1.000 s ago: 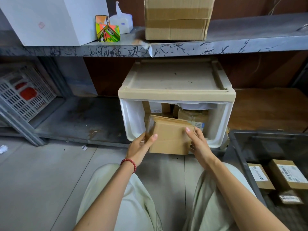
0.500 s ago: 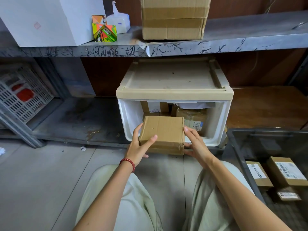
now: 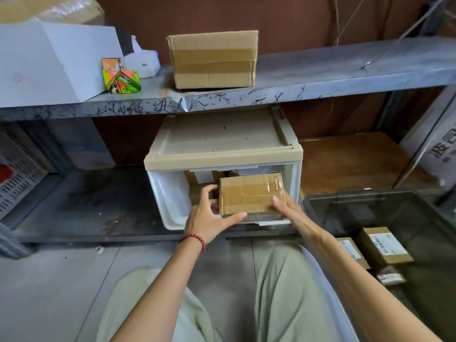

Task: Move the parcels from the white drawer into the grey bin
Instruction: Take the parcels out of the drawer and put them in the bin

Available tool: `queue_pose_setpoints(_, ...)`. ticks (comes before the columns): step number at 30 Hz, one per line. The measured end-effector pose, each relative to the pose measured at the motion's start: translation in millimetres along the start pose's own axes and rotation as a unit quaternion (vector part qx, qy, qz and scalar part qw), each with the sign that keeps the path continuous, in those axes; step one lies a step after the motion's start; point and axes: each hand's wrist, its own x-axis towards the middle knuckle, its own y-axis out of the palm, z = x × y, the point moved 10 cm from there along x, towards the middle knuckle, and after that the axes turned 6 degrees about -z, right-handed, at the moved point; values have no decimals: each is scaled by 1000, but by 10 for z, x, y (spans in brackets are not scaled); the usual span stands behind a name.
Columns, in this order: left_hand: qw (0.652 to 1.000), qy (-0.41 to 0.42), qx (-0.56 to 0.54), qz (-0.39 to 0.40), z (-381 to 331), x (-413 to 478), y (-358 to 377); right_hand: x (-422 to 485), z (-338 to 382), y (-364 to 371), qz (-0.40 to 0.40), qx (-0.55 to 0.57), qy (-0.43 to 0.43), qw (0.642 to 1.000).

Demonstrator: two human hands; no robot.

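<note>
Parcel (image 3: pixel 250 195) sits at the mouth of the white drawer (image 3: pixel 170 198), long axis left-right; left hand (image 3: pixel 207 215) grips its left end, right hand (image 3: pixel 287 206) its right corner; grey bin (image 3: pixel 357 194) lies rightward, nearer the right hand.

Two bare hands up front, left hand (image 3: pixel 207 218) and right hand (image 3: pixel 288 208), bare forearms (image 3: pixel 158 292) running back from both. Just behind the left hand, round the wrist, a single-strand bracelet (image 3: pixel 195 239) of small round red beads. Below the hands, loose pale sage-green trousers (image 3: pixel 278 292), softly creased. Beside the right forearm, a whitish strip of fabric (image 3: pixel 328 307).
</note>
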Motion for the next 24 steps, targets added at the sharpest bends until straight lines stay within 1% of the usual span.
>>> queue_pose_setpoints(2,999,20,-20,19,-260,40,222,-84,69,-285,-31,-27,-31,999)
queue_pose_setpoints(4,997,37,-45,47,-549,59,521,-197,171,-584,-58,-16,-78,995)
queue_pose_setpoints(7,993,59,-67,83,-941,40,1053,-418,14,-1170,-158,13,-74,985)
queue_pose_setpoints(9,990,67,-52,113,-1153,1,1437,-613,-242,-1549,-223,38,-59,972)
queue_pose_setpoints(13,975,115,-19,187,-1493,-188,2187,-1054,-812,-2173,-332,94,-7,938)
queue_pose_setpoints(16,963,144,-2,226,-1588,-378,2702,-1289,-1207,-2479,-377,150,23,914)
queue_pose_setpoints(18,951,159,33,263,-1571,-518,3045,-1422,-1502,-2617,-402,184,66,895)
queue_pose_setpoints(20,932,187,89,298,-1541,-655,3346,-1560,-1835,-2685,-419,215,113,875)
queue_pose_setpoints(21,917,215,129,310,-1541,-718,3474,-1633,-2017,-2702,-429,227,136,864)
queue_pose_setpoints(22,900,256,173,309,-1563,-779,3584,-1711,-2201,-2706,-439,233,161,853)
queue_pose_setpoints(24,864,343,243,277,-1645,-867,3737,-1851,-2558,-2674,-453,239,213,832)
